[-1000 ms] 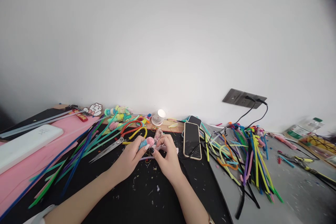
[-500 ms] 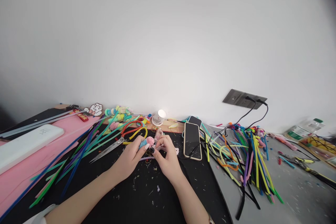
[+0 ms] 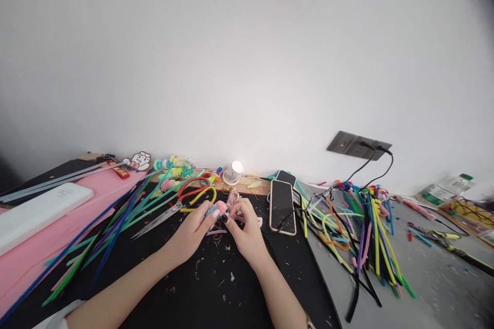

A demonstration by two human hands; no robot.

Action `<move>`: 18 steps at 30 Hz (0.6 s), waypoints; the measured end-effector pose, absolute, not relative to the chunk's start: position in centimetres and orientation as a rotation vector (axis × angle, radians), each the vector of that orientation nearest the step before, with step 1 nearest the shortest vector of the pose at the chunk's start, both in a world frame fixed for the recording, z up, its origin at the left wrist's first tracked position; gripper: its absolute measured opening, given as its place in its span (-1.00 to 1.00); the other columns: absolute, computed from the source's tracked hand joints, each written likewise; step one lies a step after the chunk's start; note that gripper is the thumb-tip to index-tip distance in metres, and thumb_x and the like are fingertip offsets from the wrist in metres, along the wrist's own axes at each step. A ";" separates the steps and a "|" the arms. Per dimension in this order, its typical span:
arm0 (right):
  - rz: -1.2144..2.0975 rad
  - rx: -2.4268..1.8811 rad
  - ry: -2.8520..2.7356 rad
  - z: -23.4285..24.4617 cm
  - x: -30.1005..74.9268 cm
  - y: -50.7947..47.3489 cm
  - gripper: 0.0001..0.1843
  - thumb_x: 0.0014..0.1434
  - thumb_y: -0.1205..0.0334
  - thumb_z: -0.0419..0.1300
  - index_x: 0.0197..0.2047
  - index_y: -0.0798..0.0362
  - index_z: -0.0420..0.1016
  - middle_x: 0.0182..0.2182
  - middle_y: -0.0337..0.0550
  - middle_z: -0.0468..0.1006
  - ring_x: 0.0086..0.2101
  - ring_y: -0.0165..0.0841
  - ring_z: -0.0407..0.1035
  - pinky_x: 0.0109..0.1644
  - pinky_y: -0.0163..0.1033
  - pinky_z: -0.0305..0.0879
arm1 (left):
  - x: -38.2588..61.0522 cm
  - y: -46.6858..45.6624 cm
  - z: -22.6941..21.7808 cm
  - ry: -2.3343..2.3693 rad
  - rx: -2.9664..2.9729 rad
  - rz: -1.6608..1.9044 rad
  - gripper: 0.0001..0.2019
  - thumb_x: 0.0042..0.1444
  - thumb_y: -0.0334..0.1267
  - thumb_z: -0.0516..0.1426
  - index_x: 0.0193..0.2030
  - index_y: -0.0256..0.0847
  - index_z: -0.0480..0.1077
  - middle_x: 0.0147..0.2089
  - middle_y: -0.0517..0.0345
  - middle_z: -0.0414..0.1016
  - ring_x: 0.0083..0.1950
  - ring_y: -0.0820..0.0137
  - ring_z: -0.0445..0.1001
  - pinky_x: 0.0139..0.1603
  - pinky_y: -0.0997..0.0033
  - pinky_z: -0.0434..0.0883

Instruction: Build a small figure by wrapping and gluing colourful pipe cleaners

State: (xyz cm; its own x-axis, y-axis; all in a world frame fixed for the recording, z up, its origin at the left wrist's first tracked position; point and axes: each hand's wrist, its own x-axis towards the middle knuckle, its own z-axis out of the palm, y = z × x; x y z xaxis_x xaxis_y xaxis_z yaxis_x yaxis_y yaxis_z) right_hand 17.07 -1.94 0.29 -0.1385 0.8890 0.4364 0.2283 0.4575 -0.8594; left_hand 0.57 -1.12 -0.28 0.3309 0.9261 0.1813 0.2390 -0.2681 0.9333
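Note:
Coiled pipe cleaner, blue with a pink ball-like end (image 3: 221, 206), is gripped in my left hand (image 3: 195, 231), the thumb lying along it. Right beside the pink end, my right hand (image 3: 247, 229) has its thumb and fingers pressed together in a pinch. A small dark spot shows at the right thumb tip; whether it is a nail or a piece of material I cannot tell. Both hands are above a black mat (image 3: 216, 288) sprinkled with bits of fluff. Scissors with red-orange handles (image 3: 175, 208) lie left of my left hand, near a bent yellow pipe cleaner (image 3: 206, 191).
A paper cup (image 3: 233, 172) stands against the wall. Two phones, one in a cream frame (image 3: 282, 208), lie right of my hands. Loose pipe cleaners (image 3: 376, 236) cover the right side, with pliers (image 3: 443, 239) beyond. At left are a white box (image 3: 42, 216) and pink sheets (image 3: 23, 277).
My left hand's fingers have closed further over the blue part, so less of it shows. The right hand has hardly moved.

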 end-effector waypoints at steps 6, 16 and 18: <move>0.781 -0.989 -1.621 0.2 17.1 -1.8 -0.89 0.11 0.35 0.16 -0.40 0.01 0.27 -0.29 -0.18 0.28 -0.22 -0.32 0.29 -0.18 -0.25 0.31 | 0.7 -1.1 -0.2 0.972 1.601 0.944 -0.68 0.27 0.02 -0.12 -0.35 -0.14 0.21 -0.47 0.32 0.11 -0.44 0.43 0.14 -0.40 0.42 0.18; 0.766 -1.019 -1.605 0.2 17.2 -1.8 -0.89 0.11 0.32 0.17 -0.41 0.02 0.28 -0.30 -0.19 0.31 -0.24 -0.31 0.29 -0.16 -0.23 0.29 | 0.8 -0.8 -0.8 0.837 1.305 0.879 -0.64 0.20 0.11 -0.04 -0.31 -0.17 0.25 -0.46 0.32 0.17 -0.47 0.49 0.13 -0.45 0.46 0.19; 0.764 -1.021 -1.606 0.2 17.2 -1.8 -0.89 0.11 0.32 0.17 -0.40 0.02 0.28 -0.30 -0.19 0.31 -0.25 -0.31 0.29 -0.17 -0.23 0.29 | 0.8 -0.9 -0.8 0.804 1.260 0.864 -0.63 0.19 0.12 -0.03 -0.26 -0.18 0.26 -0.47 0.34 0.14 -0.50 0.51 0.09 -0.47 0.47 0.16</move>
